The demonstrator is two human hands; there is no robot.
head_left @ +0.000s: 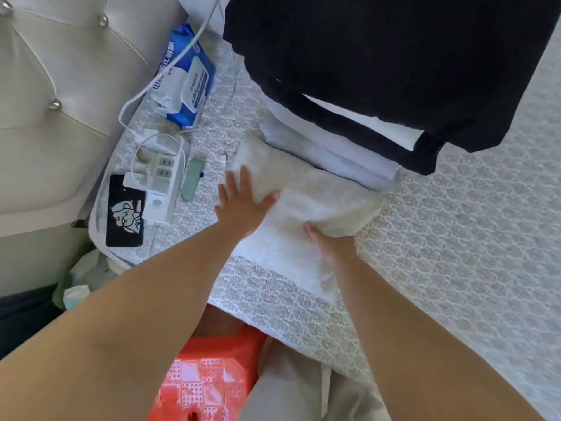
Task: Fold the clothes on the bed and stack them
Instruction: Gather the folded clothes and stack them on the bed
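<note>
A white garment [306, 205] lies partly folded on the patterned bed cover [455, 238]. My left hand [243, 205] rests flat on its left side, fingers spread. My right hand [331, 241] grips the folded fabric near its lower right, fingers tucked under the fold. Beyond it lies a stack with a black garment [394, 56] on top of a light blue-white folded piece [328, 147].
By the tufted headboard [60, 86] lie a blue wipes pack [182, 77], a white power strip [161, 180] with cables, a black phone [126, 211] and a green case [192, 180]. An orange plastic stool [206, 378] stands below the bed's edge.
</note>
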